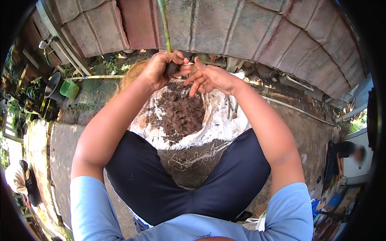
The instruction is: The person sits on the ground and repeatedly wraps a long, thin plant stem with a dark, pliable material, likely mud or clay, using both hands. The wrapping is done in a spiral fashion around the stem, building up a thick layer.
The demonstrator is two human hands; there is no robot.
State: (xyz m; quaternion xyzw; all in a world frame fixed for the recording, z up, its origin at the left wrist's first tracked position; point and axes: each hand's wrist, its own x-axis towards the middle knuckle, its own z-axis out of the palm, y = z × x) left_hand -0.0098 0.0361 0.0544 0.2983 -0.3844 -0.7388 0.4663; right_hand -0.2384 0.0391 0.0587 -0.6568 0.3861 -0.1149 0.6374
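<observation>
My left hand [159, 67] is closed around the base of a green plant stem [166, 33], which rises toward the roof tiles. A dark ball of soil [172, 70] sits at the stem's foot, against my left palm and fingers. Close beside it, my right hand [212, 78] has its fingers spread, and both hands look soiled. A thin pale strip [189, 63] shows between the two hands; whether the right thumb touches it is unclear. Below them, a heap of brown soil [184, 114] lies on a white woven sack [223, 126].
Cut green stems [232, 108] lie on the sack's right side. Brown fibre [134, 73] is heaped at its left, and loose pale strings [196, 158] lie between my knees. Roof tiles [211, 27] lean ahead. A green container [69, 89] stands left; a person [343, 156] is at right.
</observation>
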